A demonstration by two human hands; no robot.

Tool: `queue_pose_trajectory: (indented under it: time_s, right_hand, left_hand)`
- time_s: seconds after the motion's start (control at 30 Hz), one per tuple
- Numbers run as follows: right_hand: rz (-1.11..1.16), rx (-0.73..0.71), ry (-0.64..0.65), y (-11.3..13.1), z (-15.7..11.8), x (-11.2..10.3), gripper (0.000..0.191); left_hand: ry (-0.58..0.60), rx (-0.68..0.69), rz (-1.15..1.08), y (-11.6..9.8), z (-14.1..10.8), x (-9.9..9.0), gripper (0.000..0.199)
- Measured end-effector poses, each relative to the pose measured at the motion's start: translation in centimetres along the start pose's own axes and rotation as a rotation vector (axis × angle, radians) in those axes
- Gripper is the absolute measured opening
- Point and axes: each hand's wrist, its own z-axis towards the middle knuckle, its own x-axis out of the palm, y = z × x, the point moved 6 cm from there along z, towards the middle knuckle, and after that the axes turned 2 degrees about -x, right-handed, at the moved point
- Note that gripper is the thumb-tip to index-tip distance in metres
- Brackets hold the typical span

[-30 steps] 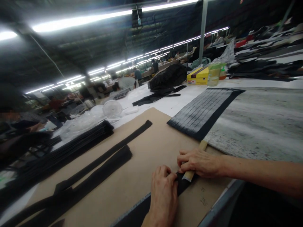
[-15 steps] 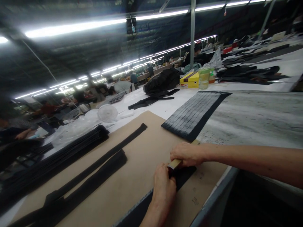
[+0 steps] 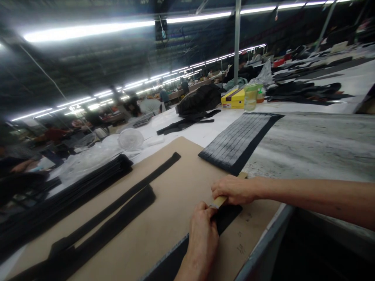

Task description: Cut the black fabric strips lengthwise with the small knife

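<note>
My right hand (image 3: 238, 189) is closed around a flat, pale yellow wooden bar (image 3: 220, 201), whose far end sticks out behind the knuckles. Beneath both hands lies a black strip of material (image 3: 230, 218) with a greyish edge, running toward the lower left. My left hand (image 3: 203, 230) is closed on this strip, its fingertips curled at the bar's near end; the exact grip is partly hidden. Just beyond my right hand, a black sheet with pale, streaked bands (image 3: 237, 140) lies partly over the brown board (image 3: 181, 171).
Two long black strips (image 3: 146, 177) lie on the board, left of my hands. Farther left is a stack of black strips (image 3: 96, 179). A yellow box (image 3: 233, 99) and a greenish cup (image 3: 250, 97) stand behind. The table edge (image 3: 263, 242) runs close on the right.
My left fingers have shifted slightly at the bar's near end, and the dark reddish spot there no longer shows. My right hand keeps its hold, almost unmoved.
</note>
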Motion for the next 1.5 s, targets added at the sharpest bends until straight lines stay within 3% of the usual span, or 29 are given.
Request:
queue_pose_trajectory:
  time_s: [0.37, 0.6, 1.0, 1.27, 1.5]
  right_hand:
    - [0.045, -0.120, -0.065, 0.2, -1.4, 1.0, 0.021]
    - [0.060, -0.072, -0.078, -0.8, -1.1, 0.8, 0.009]
    - [0.040, -0.112, -0.062, -0.6, -1.4, 0.5, 0.011]
    - [-0.030, -0.138, -0.044, 0.0, -2.4, 0.7, 0.033]
    - [-0.062, -0.076, -0.025, 0.3, -3.1, 0.4, 0.036]
  left_hand:
    - [0.062, 0.049, 0.248, -1.3, -1.3, 1.4, 0.037]
    - [0.087, 0.097, 0.235, -0.9, -1.4, 1.4, 0.038]
    - [0.028, 0.132, 0.288, -1.2, -1.3, 1.1, 0.040]
    - [0.048, 0.173, 0.498, -1.6, -1.0, 2.0, 0.032]
    - [-0.101, 0.319, 0.652, -2.1, -0.8, 3.2, 0.026]
